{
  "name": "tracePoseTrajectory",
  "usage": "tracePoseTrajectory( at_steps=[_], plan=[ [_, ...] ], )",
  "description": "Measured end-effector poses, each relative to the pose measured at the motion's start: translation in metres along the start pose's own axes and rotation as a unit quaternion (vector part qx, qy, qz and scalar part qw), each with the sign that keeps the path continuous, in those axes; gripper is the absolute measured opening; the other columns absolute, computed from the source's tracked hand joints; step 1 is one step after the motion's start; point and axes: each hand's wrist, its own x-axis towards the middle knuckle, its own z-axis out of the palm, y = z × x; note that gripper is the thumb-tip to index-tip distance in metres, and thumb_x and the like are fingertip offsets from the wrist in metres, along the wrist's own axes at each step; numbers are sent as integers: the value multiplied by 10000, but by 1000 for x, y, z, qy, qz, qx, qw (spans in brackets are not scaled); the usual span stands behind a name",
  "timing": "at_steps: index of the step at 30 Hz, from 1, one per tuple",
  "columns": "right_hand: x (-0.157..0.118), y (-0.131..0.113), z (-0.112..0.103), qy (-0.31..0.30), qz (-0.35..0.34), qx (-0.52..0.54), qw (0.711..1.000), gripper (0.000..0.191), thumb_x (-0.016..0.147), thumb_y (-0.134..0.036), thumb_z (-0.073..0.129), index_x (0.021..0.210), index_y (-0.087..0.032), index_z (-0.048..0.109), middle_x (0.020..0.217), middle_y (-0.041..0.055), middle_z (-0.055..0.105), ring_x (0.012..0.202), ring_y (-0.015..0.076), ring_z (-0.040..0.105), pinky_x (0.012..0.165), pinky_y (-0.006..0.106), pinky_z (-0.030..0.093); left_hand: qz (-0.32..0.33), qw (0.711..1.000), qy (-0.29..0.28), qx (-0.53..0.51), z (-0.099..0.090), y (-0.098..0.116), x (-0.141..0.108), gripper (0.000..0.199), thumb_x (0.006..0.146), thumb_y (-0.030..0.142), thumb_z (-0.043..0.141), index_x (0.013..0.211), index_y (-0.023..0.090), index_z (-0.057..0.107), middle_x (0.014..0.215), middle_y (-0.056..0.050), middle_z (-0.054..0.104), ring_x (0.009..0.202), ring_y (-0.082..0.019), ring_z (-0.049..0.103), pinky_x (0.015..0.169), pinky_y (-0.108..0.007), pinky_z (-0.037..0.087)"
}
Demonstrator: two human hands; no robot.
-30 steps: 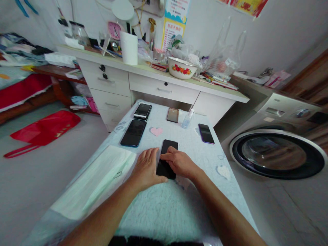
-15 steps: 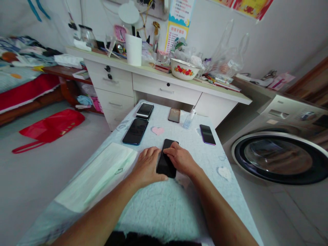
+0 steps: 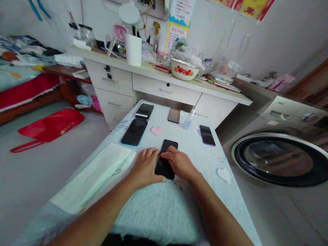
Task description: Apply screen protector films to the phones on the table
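Observation:
A black smartphone (image 3: 166, 164) lies face up on the cloth-covered table in front of me. My left hand (image 3: 146, 167) grips it along the left side, fingers at the edge and thumb by the bottom corner. Over the upper part of the screen, my right hand (image 3: 177, 160) has its fingers bunched together and pressed down; whatever they may hold is hidden. Beyond my left hand lies another dark phone (image 3: 134, 132), with stacked phones (image 3: 144, 110) behind it. A purple-edged phone (image 3: 207, 135) rests at the right.
A brown phone case (image 3: 174, 115) and a clear spray bottle (image 3: 189, 119) stand at the table's far side. Pale green folded fabric (image 3: 94, 177) lies left. Behind is a white desk (image 3: 164, 87) with a flowered bowl (image 3: 185, 70); a washing machine (image 3: 282, 143) is at right.
My right hand has shifted slightly left and down across the screen, fingers still bunched. My left hand keeps its place at the phone's edge.

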Motion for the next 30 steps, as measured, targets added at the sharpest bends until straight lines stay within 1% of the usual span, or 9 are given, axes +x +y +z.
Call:
tracePoseTrajectory(
  at_steps=[3, 6, 11, 15, 19, 22, 27, 30],
  plan=[
    [1, 1, 2, 12, 14, 5, 1000, 285, 966, -172, 421, 1089, -292, 648, 984, 8, 545, 809, 131, 541, 693, 213, 390, 1, 1000, 1, -2, 0, 0, 0, 870, 531, 540, 770, 1266, 182, 474, 1299, -126, 488, 1192, -344, 428, 1035, -494, 367],
    [2, 3, 4, 27, 41, 9, 999, 279, 984, -210, 401, 1100, -299, 639, 1040, 16, 536, 822, 135, 536, 709, 217, 391, 5, 1000, 0, -5, -1, 1, -1, 865, 535, 542, 765, 1270, 190, 473, 1291, -120, 492, 1188, -344, 430, 1028, -494, 373],
    [8, 8, 6, 43, 89, -6, 995, 300, 995, -221, 363, 1126, -299, 620, 1144, 33, 524, 849, 149, 531, 728, 231, 383, 1, 1000, -9, 0, -3, 2, 0, 874, 541, 547, 765, 1276, 171, 478, 1295, -129, 492, 1187, -346, 429, 1032, -491, 369],
    [13, 13, 9, 51, 123, -40, 990, 323, 987, -192, 353, 1165, -298, 602, 1132, 42, 544, 891, 171, 538, 731, 245, 377, 1, 1000, -8, 0, -3, 2, 0, 895, 531, 543, 775, 1287, 167, 479, 1303, -129, 490, 1191, -342, 429, 1033, -479, 371],
    [15, 16, 9, 54, 145, -56, 986, 335, 987, -173, 338, 1182, -287, 586, 1120, 47, 561, 922, 172, 537, 746, 240, 371, 1, 1000, -6, 4, -2, 1, -1, 897, 527, 544, 774, 1289, 174, 478, 1309, -128, 488, 1194, -344, 424, 1030, -487, 373],
    [14, 15, 8, 50, 142, -56, 987, 333, 983, -159, 337, 1166, -279, 588, 1118, 44, 565, 938, 170, 537, 756, 239, 371, 2, 1000, -6, 4, -2, 1, -1, 902, 527, 548, 774, 1292, 172, 475, 1314, -129, 487, 1195, -342, 424, 1035, -486, 372],
    [12, 6, 10, 39, 85, -44, 995, 295, 983, -179, 356, 1120, -276, 598, 1092, 28, 562, 936, 166, 535, 755, 237, 373, 4, 1000, -4, 1, -1, 0, -1, 889, 530, 552, 767, 1284, 180, 478, 1303, -125, 494, 1187, -343, 434, 1031, -494, 376],
    [13, 4, 11, 40, 79, -46, 995, 280, 989, -206, 363, 1116, -283, 600, 1083, 24, 559, 930, 168, 534, 737, 237, 373, 5, 1000, -2, 1, 0, 0, -1, 890, 535, 556, 760, 1291, 183, 474, 1303, -123, 495, 1191, -347, 435, 1033, -500, 374]
  ],
)
